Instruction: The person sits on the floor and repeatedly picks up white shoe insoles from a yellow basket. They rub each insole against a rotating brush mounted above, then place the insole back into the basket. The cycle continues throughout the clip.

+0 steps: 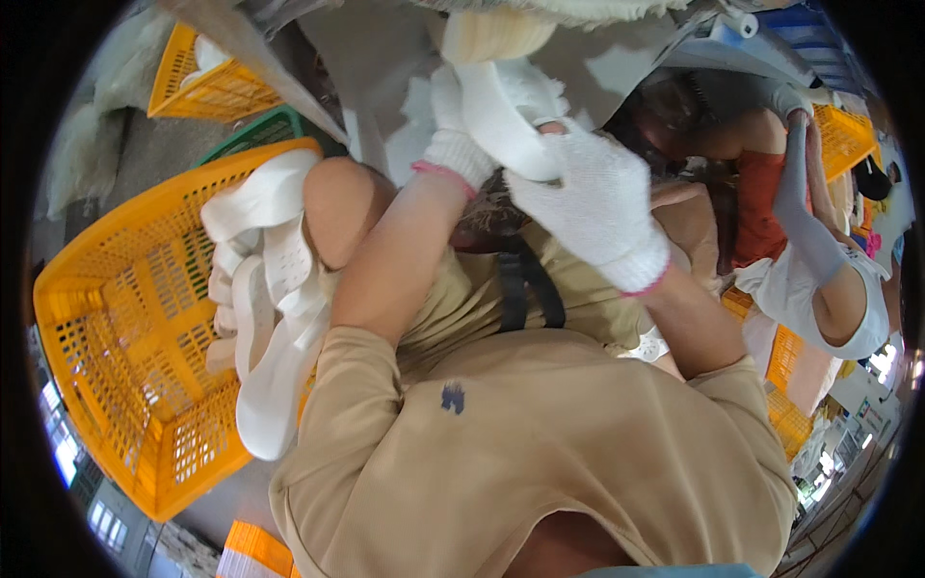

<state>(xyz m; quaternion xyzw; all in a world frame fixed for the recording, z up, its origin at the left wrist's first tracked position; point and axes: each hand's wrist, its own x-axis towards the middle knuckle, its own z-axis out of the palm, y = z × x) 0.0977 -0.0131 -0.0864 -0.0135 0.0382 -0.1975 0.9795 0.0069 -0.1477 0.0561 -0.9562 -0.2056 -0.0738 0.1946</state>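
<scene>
A white foam slipper (489, 116) is held in front of me, tilted, with its upper end right below a cream-coloured round wheel (497, 37). I cannot tell whether the two touch. My left hand (455, 135), in a white knitted glove with a pink cuff edge, grips the slipper's left side; its fingers are partly hidden behind it. On the right side my right hand (593, 193), gloved the same way, is closed round the lower part, and a bare fingertip shows through the glove.
Left of my leg, several white slippers and clogs (275, 376) lie piled at the edge of a large yellow plastic crate (145, 376). A green crate (252, 135) and another yellow crate (217, 91) stand beyond it. At the right a co-worker (848, 289) sits close by.
</scene>
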